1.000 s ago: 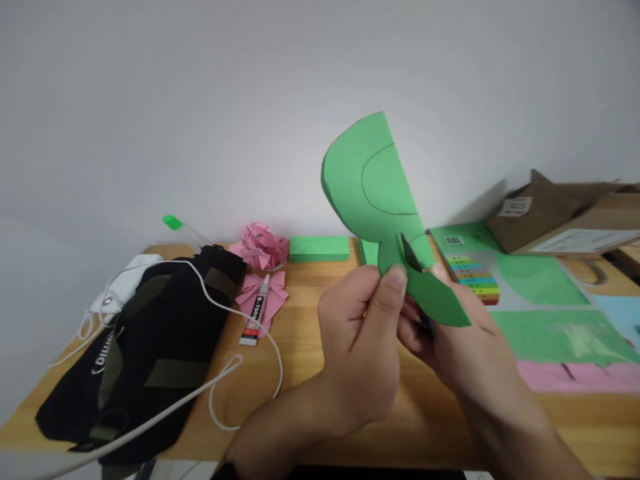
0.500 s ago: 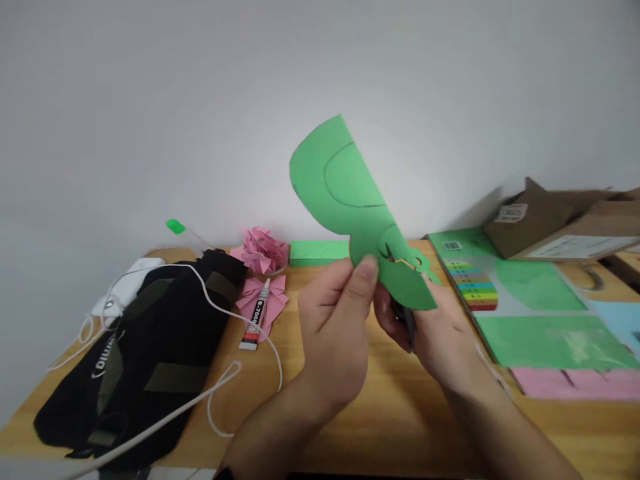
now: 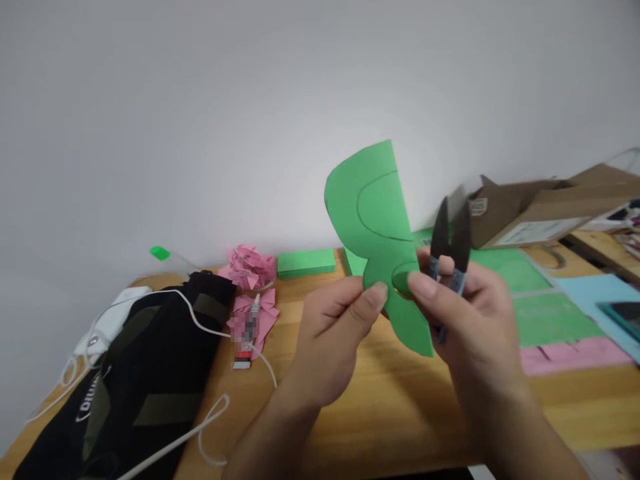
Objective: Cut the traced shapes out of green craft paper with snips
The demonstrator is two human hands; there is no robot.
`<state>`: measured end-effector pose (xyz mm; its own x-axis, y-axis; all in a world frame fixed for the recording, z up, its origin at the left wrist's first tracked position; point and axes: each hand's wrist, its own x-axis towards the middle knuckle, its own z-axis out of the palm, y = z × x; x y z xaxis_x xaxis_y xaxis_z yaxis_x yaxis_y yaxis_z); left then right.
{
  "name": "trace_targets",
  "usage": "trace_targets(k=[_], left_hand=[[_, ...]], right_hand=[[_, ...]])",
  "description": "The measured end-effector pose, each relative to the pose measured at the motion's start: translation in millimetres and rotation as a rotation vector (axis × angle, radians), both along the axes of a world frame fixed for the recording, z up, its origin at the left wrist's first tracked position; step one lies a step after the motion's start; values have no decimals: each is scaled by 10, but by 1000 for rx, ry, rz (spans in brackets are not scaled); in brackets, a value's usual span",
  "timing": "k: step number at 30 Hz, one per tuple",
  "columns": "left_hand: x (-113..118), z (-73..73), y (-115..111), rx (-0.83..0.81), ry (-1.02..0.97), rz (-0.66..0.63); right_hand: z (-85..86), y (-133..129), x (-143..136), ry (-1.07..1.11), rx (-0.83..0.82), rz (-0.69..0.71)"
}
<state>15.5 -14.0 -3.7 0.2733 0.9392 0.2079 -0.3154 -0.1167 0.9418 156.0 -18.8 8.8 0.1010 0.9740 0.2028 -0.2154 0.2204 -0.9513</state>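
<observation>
A folded-looking green paper shape (image 3: 383, 207) with rounded lobes and drawn curved lines is held upright in front of me. My left hand (image 3: 333, 340) pinches its lower left edge between thumb and fingers. With thumb and finger, my right hand (image 3: 473, 327) touches the small oval part near the paper's right edge, where a slit shows. Dark scissors (image 3: 460, 240) rest in the same right hand, their blades apart and pointing up, beside the paper. Their handles are mostly hidden by the fingers.
On the wooden table (image 3: 390, 413), a black bag (image 3: 170, 373) and white cable lie left. Pink folded paper (image 3: 250, 267), a glue tube (image 3: 243, 360) and a green paper stack (image 3: 306, 263) stand behind. A cardboard box (image 3: 540, 207) and blue sheet (image 3: 595, 300) are at right.
The scissors have left the cut in the paper and now point upward in my right hand. That hand's thumb has come onto the paper, which is turned more upright and appears further right.
</observation>
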Motion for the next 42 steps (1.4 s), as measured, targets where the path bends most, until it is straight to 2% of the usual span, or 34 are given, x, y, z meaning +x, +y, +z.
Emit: trace_targets(k=[5, 9, 13, 16, 23, 26, 31, 38, 42], left_hand=[[28, -8, -15, 55, 54, 20], [29, -2, -7, 107, 100, 30], [-7, 53, 19, 224, 220, 37], [-61, 93, 53, 294, 302, -15], [-123, -56, 111, 176, 152, 40], [-121, -72, 118, 162, 161, 44], [-144, 8, 130, 213, 229, -25], [-140, 8, 144, 271, 238, 7], [-115, -29, 179, 175, 117, 37]], right_hand=[[74, -33, 82, -180, 90, -32], [126, -16, 129, -242, 127, -34], [145, 14, 173, -226, 90, 44], [139, 45, 192, -170, 33, 119], [133, 120, 196, -119, -30, 308], [140, 141, 202, -143, -32, 347], [140, 155, 218, -201, -11, 364], [118, 159, 214, -188, -20, 363], [115, 168, 197, -129, -21, 354]])
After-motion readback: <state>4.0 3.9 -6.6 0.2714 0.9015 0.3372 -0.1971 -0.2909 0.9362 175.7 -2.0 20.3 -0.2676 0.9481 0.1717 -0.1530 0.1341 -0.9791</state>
